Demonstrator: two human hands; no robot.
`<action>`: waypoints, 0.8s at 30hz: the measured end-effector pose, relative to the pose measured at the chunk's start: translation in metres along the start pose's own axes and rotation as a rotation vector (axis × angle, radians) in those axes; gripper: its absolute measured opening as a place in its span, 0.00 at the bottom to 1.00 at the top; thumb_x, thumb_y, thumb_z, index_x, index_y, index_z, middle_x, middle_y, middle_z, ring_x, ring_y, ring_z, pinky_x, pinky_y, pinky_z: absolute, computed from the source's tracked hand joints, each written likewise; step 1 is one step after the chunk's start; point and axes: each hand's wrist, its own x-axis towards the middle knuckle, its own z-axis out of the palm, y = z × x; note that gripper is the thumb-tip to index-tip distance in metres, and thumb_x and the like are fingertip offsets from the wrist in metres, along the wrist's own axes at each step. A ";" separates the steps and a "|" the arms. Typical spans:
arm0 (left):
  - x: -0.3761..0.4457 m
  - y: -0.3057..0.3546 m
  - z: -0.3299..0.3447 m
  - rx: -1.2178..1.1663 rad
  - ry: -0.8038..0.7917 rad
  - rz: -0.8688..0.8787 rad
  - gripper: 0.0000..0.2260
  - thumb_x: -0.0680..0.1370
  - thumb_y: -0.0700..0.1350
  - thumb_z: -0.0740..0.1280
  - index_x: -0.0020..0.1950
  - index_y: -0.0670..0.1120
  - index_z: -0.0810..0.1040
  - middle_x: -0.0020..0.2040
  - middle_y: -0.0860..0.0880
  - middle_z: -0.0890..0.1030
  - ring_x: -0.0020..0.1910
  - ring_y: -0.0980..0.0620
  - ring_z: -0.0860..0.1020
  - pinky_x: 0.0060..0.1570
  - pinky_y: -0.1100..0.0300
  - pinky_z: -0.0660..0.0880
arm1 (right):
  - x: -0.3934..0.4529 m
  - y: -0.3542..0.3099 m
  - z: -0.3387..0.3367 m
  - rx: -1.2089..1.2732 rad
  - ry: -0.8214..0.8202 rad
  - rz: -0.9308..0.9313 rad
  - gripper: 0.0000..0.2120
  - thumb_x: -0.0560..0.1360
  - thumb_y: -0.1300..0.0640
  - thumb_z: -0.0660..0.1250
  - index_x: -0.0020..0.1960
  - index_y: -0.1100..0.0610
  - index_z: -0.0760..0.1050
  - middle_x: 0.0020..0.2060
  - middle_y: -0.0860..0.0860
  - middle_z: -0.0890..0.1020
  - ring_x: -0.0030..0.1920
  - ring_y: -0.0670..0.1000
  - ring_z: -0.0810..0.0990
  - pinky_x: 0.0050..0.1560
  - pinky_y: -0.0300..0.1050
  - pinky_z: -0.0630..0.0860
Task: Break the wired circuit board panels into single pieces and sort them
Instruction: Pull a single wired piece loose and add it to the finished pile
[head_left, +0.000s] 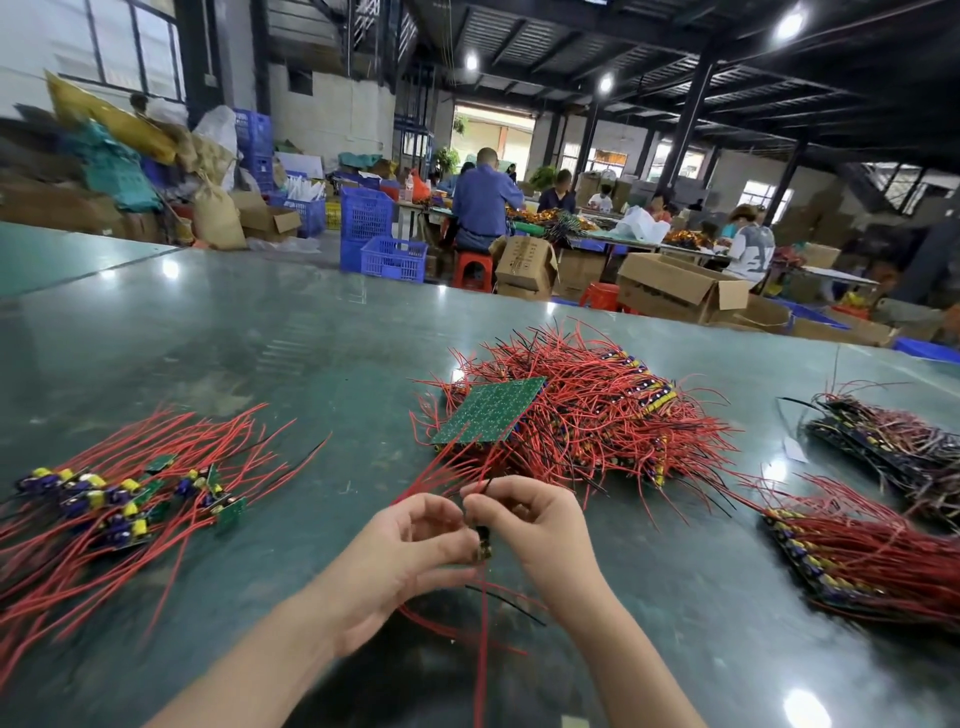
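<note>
Both hands meet above the counter: the left hand and right hand pinch one small wired board piece between them. Separated pieces lie left; the uncut panel pile sits just beyond.

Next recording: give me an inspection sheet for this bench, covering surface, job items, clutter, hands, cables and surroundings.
Surface: glossy green table, reflecting the ceiling lights.
Job's things: single boards with yellow parts in the left pile; central heap of unbroken panels topped by a green panel, solder side up; strip stacks at right and far right.
Clutter: small white scrap beside the far right stack.
Hands: left hand and right hand together pinch a small board piece.
Cables: red leads everywhere, a few black; some hang from the held piece.
Surroundings: workers seated at a distant table, blue crates, cardboard boxes.
</note>
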 end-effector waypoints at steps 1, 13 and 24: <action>-0.001 0.000 0.001 0.026 0.012 -0.005 0.20 0.61 0.39 0.75 0.50 0.37 0.75 0.39 0.44 0.82 0.37 0.51 0.82 0.37 0.59 0.80 | -0.001 -0.001 0.001 -0.027 -0.007 -0.001 0.12 0.69 0.64 0.74 0.34 0.47 0.82 0.35 0.47 0.85 0.36 0.42 0.80 0.41 0.38 0.77; -0.001 -0.002 0.000 0.150 -0.043 -0.085 0.14 0.68 0.40 0.71 0.51 0.34 0.81 0.45 0.41 0.83 0.40 0.49 0.82 0.40 0.59 0.80 | -0.004 0.002 0.010 -0.032 -0.023 0.150 0.11 0.69 0.62 0.74 0.31 0.50 0.81 0.27 0.46 0.81 0.30 0.42 0.76 0.32 0.34 0.72; -0.001 0.007 -0.003 0.000 -0.052 -0.146 0.05 0.66 0.37 0.70 0.39 0.39 0.85 0.43 0.35 0.83 0.39 0.44 0.84 0.35 0.58 0.81 | -0.001 0.014 0.014 0.465 0.095 0.442 0.09 0.59 0.49 0.75 0.36 0.53 0.82 0.28 0.48 0.75 0.29 0.47 0.69 0.33 0.43 0.71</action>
